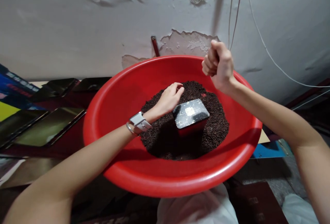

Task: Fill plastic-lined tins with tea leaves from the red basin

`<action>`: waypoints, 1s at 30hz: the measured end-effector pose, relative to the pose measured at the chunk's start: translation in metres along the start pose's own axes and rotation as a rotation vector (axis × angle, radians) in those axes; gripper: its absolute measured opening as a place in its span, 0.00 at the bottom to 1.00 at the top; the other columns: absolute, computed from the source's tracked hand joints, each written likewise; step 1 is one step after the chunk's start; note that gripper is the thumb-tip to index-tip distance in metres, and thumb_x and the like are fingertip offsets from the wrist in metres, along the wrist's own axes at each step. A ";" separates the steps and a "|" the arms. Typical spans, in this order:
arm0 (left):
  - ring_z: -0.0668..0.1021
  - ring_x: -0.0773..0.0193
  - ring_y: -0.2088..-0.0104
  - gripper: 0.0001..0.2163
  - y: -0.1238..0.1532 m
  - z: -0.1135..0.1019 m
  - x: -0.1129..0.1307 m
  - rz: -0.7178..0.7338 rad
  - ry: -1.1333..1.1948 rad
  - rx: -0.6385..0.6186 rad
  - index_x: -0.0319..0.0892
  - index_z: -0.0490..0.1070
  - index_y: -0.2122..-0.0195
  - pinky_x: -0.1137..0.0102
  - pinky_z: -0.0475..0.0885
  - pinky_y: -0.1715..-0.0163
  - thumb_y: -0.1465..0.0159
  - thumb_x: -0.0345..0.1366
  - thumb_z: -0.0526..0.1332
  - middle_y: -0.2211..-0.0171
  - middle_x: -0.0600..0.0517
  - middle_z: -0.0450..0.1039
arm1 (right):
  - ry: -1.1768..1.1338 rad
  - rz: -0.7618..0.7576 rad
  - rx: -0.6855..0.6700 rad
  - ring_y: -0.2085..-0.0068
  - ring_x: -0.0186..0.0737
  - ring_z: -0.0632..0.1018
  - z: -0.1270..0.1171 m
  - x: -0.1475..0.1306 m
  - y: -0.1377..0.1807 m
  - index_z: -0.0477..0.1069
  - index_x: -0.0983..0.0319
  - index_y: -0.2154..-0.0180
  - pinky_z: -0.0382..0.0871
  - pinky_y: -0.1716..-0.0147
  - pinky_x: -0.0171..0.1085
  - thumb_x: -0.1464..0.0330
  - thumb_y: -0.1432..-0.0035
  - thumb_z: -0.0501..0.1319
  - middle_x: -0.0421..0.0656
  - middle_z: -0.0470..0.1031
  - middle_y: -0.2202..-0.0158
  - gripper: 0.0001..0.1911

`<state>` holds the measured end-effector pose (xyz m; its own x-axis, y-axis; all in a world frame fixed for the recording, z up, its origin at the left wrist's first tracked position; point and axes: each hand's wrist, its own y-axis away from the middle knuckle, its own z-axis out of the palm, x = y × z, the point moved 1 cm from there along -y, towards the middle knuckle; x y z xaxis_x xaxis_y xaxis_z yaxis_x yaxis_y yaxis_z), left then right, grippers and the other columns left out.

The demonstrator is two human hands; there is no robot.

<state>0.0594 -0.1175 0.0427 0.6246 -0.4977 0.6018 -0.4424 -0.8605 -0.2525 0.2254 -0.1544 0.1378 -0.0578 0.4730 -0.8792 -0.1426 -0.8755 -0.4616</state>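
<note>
A wide red basin (170,186) holds a heap of dark, loose dried tea-like leaves (219,124). Among the leaves stands a small tin box (193,113) with a dark, silver-flecked top and a reddish side. My left hand (168,97) hovers over the heap at the tin's far left corner, fingers loosely bent and thumb apart, with nothing seen in it. Whether it touches the tin, I cannot tell. Raised over the basin's far right rim, my right hand (219,64) is closed in a fist. Anything inside that fist is hidden.
Dark open trays (51,127) lie left of the basin. Behind it rises a wall (64,28) with peeling paint, and thin white cables (263,41) hang at right. A blue flat item (268,150) and a dark red box (257,201) sit at lower right.
</note>
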 end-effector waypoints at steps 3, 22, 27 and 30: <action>0.66 0.55 0.36 0.26 0.013 0.015 0.003 0.210 -0.099 -0.132 0.37 0.59 0.37 0.60 0.60 0.36 0.31 0.46 0.46 0.35 0.41 0.62 | 0.008 -0.037 -0.024 0.83 0.30 0.47 0.003 -0.001 0.007 0.44 0.57 0.84 0.43 0.84 0.34 0.49 0.31 0.43 0.34 0.41 0.86 0.32; 0.56 0.43 0.31 0.52 0.060 0.002 -0.025 -0.349 0.080 -0.480 0.36 0.34 0.28 0.55 0.69 0.42 0.43 0.56 0.62 0.29 0.34 0.42 | 0.667 0.057 -0.830 0.38 0.53 0.63 -0.052 0.096 0.056 0.65 0.59 0.48 0.60 0.40 0.52 0.50 0.66 0.75 0.52 0.63 0.42 0.44; 0.70 0.44 0.39 0.48 0.088 0.003 -0.020 -0.718 0.598 -0.574 0.47 0.42 0.29 0.60 0.82 0.60 0.44 0.51 0.68 0.28 0.38 0.44 | 0.625 0.176 -0.943 0.32 0.58 0.56 -0.067 0.124 0.054 0.42 0.60 0.33 0.51 0.35 0.54 0.57 0.71 0.77 0.59 0.50 0.33 0.68; 0.76 0.46 0.45 0.37 0.090 0.011 -0.022 -0.749 0.749 -0.581 0.48 0.60 0.36 0.60 0.83 0.62 0.44 0.51 0.69 0.30 0.40 0.51 | 0.590 0.220 -0.861 0.38 0.54 0.66 -0.064 0.129 0.057 0.45 0.62 0.35 0.58 0.38 0.53 0.60 0.66 0.75 0.57 0.61 0.38 0.62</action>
<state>0.0126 -0.1846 -0.0016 0.4075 0.4557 0.7914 -0.4735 -0.6355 0.6098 0.2733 -0.1498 -0.0098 0.5236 0.3752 -0.7649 0.5726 -0.8198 -0.0101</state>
